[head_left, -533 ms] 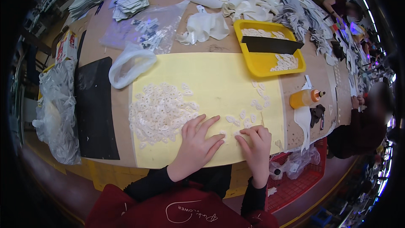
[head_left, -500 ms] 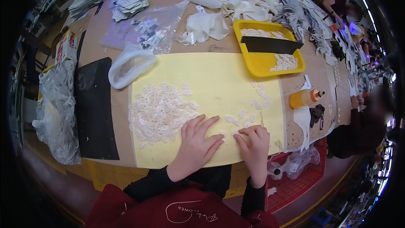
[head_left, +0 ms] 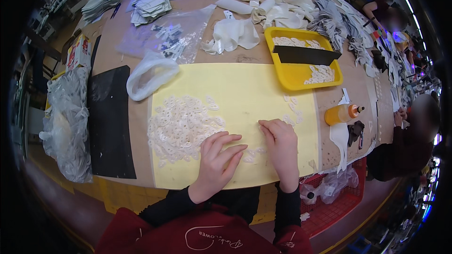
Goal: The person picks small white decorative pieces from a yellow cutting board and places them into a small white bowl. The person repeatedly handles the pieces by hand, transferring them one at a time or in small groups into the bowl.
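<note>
A heap of small, flat, cream-white oval pieces with holes (head_left: 181, 122) lies on a pale yellow sheet (head_left: 240, 84). My left hand (head_left: 217, 162) rests at the heap's right edge, open, fingers apart and curved. Further right, my right hand (head_left: 281, 148) is closed with thumb and index fingertip together in a pinch; whatever is between them is too small to make out. A few loose white pieces (head_left: 254, 154) lie between my hands, partly hidden by the right one. More white pieces (head_left: 293, 106) form a short line beyond my right hand.
At the far right stands a yellow tray (head_left: 285, 81) with a black divider and white pieces on both sides. An orange bottle (head_left: 341, 114) lies right of the sheet. A black mat (head_left: 110, 131) and plastic bags flank the left. A red basket (head_left: 329, 214) stands below the table edge.
My right hand has moved away from me, off the loose pieces near my left hand, its fingertips now pinched further up the sheet. My left hand stays almost in place. The view has shifted slightly.
</note>
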The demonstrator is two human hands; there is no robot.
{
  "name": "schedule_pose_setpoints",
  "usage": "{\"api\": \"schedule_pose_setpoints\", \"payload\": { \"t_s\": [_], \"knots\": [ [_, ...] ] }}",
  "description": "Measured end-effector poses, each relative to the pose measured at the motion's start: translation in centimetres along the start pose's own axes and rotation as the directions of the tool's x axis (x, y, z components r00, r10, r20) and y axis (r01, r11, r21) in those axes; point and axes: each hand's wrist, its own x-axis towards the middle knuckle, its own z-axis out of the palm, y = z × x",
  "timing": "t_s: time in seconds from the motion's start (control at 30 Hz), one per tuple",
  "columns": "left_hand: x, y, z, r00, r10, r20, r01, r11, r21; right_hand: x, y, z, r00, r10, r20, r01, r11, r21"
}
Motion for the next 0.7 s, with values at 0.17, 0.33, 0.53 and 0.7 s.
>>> {"api": "schedule_pose_setpoints", "payload": {
  "t_s": [0.17,0.33,0.53,0.7],
  "knots": [
    [0.0,0.0,-0.1,1.0,-0.008,0.001,0.008,1.0,0.003,0.4,0.6,-0.3,0.994,0.079,-0.076,-0.072,0.994,0.086],
    [-0.1,0.0,-0.2,1.0,-0.011,-0.011,0.011,1.0,-0.029,-2.4,0.8,-2.9,0.974,0.148,-0.174,-0.153,0.988,-0.015],
    [-0.3,-0.2,0.1,0.996,0.036,0.086,-0.04,0.998,0.041,-6.4,-0.2,-0.7,0.999,0.041,0.005,-0.041,0.998,-0.039],
    [0.0,0.3,0.7,0.936,0.109,0.335,-0.215,0.93,0.298,-6.5,-0.8,-0.7,0.993,0.102,-0.063,-0.103,0.994,-0.022]
  ]
}}
